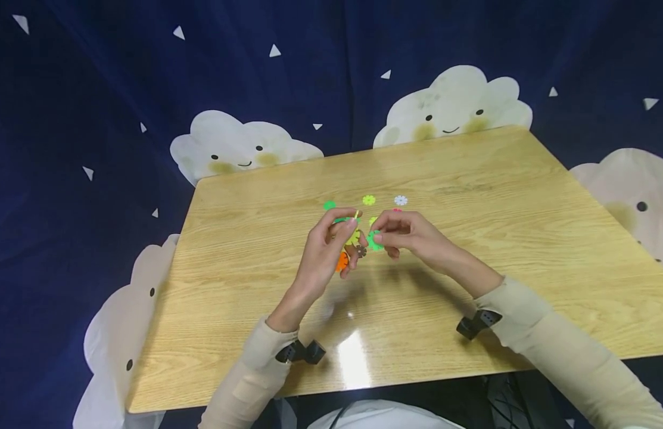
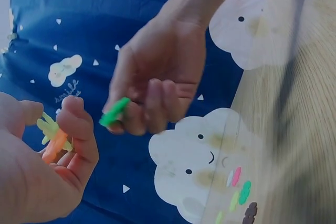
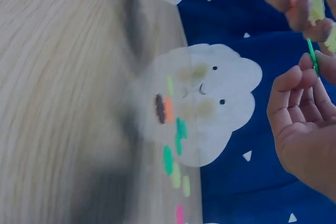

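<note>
My left hand (image 1: 326, 244) holds a small cluster of flower-shaped plastic discs with notched edges. In the left wrist view, a yellow disc (image 2: 48, 127) and an orange disc (image 2: 56, 146) sit joined between its thumb and fingers. Just to the right, my right hand (image 1: 417, 237) pinches a single green disc (image 1: 374, 240) between thumb and fingertips. The right wrist view has this green disc (image 3: 313, 56) edge-on, its upper end close to the left hand's fingers. Both hands are raised over the table, and the fingers partly hide the cluster.
Behind the hands, loose discs lie on the wooden table (image 1: 245, 268): a green one (image 1: 329, 205), a yellow one (image 1: 369, 200), a white one (image 1: 400, 200) and a partly covered pink one (image 1: 397, 210). A brown disc (image 1: 361, 251) shows between the hands. A dark blue curtain (image 1: 331, 71) hangs beyond the table.
</note>
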The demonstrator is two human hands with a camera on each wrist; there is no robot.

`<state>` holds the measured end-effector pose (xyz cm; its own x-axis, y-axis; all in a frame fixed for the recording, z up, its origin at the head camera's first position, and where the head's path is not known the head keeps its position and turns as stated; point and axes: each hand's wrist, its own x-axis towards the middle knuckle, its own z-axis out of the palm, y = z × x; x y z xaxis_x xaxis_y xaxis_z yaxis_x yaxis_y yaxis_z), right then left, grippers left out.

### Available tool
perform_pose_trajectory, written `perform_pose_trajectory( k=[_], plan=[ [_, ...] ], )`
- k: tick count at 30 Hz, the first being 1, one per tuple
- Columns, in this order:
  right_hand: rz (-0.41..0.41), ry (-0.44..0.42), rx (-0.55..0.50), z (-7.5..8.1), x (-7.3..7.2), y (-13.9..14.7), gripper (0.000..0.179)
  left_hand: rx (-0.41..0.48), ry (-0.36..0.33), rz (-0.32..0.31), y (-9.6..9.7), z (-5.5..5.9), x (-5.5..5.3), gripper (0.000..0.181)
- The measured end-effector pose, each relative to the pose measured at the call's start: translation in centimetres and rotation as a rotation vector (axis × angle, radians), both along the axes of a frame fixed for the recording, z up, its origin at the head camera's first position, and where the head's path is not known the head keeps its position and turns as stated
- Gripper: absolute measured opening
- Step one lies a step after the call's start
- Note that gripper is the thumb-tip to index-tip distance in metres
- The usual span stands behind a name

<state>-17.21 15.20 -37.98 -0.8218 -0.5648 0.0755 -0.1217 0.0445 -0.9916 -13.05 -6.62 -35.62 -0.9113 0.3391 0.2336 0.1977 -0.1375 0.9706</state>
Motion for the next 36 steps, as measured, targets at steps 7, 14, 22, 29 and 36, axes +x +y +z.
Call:
perform_pose_trajectory(
  k=[7,14,22,29,36],
  plan=[
    [-0.048,0.034,-0.101,2.1,0.4,-0.3,0.017,0.023,0.001,-0.006,0.0,0.0,0.1,0.035],
    [-0.109,0.040,-0.201,3.5,0.3,-0.7,0.014,0.034,0.004,-0.013,0.1,0.0,0.1,0.035],
    [-0.184,0.128,-0.230,4.2,0.2,-1.3,0.015,-0.014,0.023,-0.045,0.2,-0.2,0.2,0.034],
    [-0.193,0.200,-0.150,4.4,0.3,-1.6,0.016,-0.007,-0.018,-0.059,0.4,-0.3,0.3,0.034],
    [-0.183,0.226,-0.080,4.6,0.5,-1.9,0.015,-0.019,-0.014,-0.058,0.5,-0.2,0.5,0.032]
  ],
)
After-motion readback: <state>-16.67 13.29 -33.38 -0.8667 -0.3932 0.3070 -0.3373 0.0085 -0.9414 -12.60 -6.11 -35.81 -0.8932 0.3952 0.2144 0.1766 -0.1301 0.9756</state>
